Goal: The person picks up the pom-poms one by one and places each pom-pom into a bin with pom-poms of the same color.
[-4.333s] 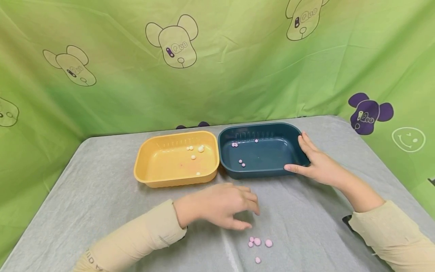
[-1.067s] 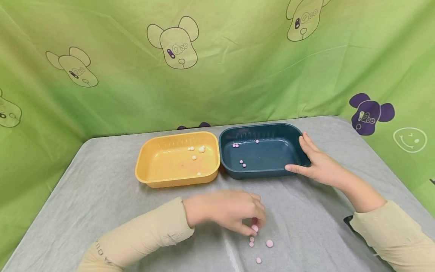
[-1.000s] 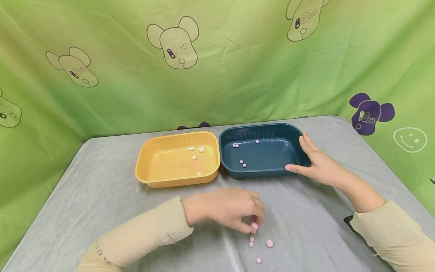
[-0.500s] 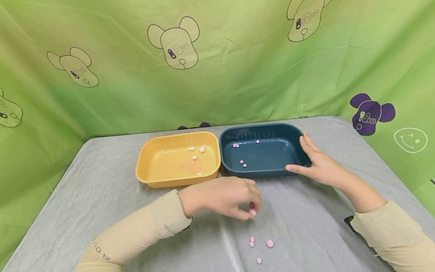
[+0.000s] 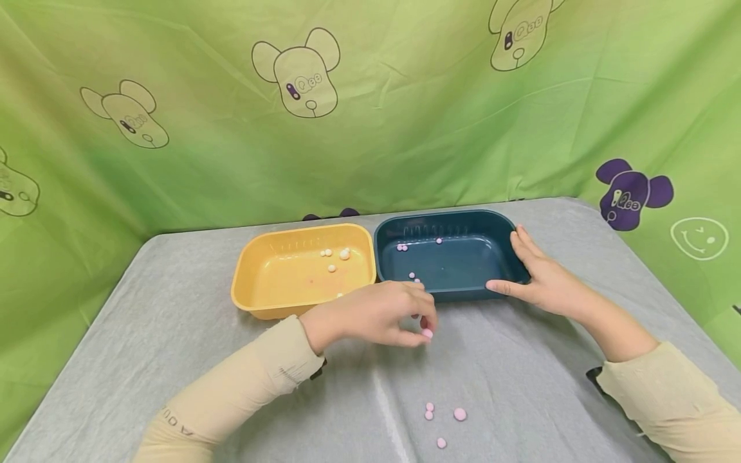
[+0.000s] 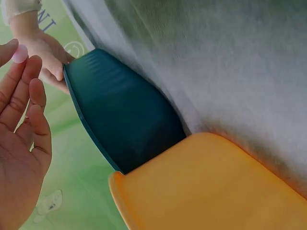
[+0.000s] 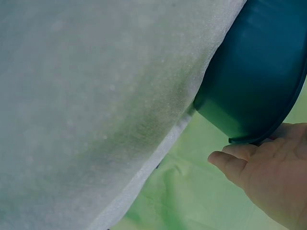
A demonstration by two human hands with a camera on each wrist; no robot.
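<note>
My left hand [image 5: 376,315] pinches a small pink ball [image 5: 427,334] between thumb and fingertips, just in front of the dark teal basin [image 5: 463,296]. The left wrist view shows the same pink ball [image 6: 20,54] at the fingertips. With fingers straight and thumb spread, my right hand [image 5: 547,281] rests against the right end of that basin, the thumb at its front rim. Several pink balls [image 5: 438,241] lie inside it. On the cloth nearer to me are a larger pink ball [image 5: 460,415], two small touching pink balls [image 5: 429,411] and another pink ball [image 5: 442,444].
A yellow basin [image 5: 255,312] stands left of the teal one, their ends side by side, with several white balls [image 5: 344,254] in it. Grey cloth [image 5: 156,308] covers the table. Behind hangs a green printed curtain [image 5: 405,128].
My left hand has picked one pink ball off the cloth and carried it up and away from me, towards the teal basin. The right hand has stayed at the basin.
</note>
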